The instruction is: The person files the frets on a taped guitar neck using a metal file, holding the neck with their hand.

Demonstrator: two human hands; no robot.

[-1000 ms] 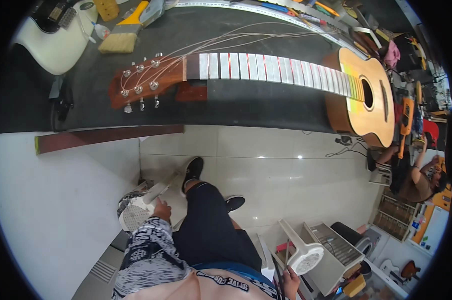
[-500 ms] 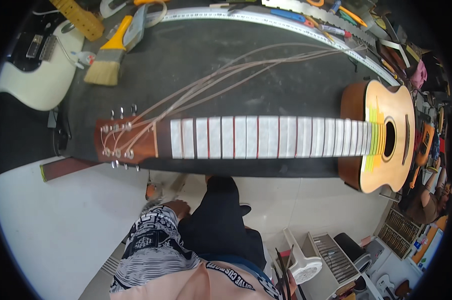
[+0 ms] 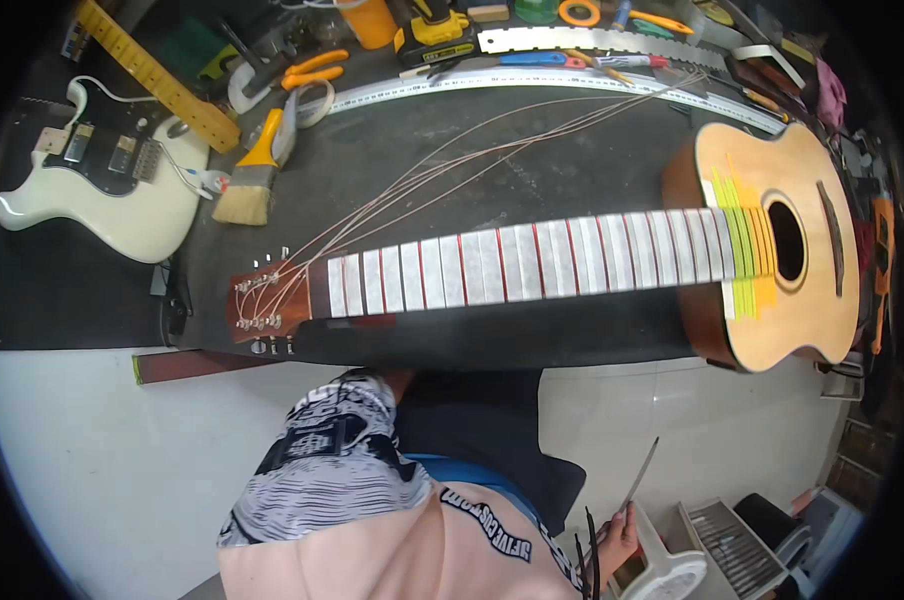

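An acoustic guitar [image 3: 732, 345] lies on the dark bench [image 3: 452, 345], its long fretboard [image 3: 512, 260] covered in silvery strips, yellow tape beside the soundhole, and loose strings curling from the headstock [image 3: 267, 300]. My left hand [image 3: 400, 380] is mostly hidden at the bench's front edge below the neck, behind my patterned sleeve; its fingers do not show. My right hand [image 3: 620, 535], low on the right, grips a thin metal tool [image 3: 644, 465] pointing upward, with long dark pieces beside it.
A white electric guitar body [image 3: 157, 235], a loose maple neck [image 3: 192, 105] and a brush [image 3: 244, 200] lie on the left. A drill [image 3: 432, 40], pliers, long rulers [image 3: 422, 90] and small tools line the back. Below right stand a white stool [image 3: 662, 575] and a drawer unit [image 3: 732, 550].
My view has moved over the bench, showing more tools. My left hand has slipped mostly behind the bench edge. My right hand has moved rightward and up, the thin tool now clearly visible in it.
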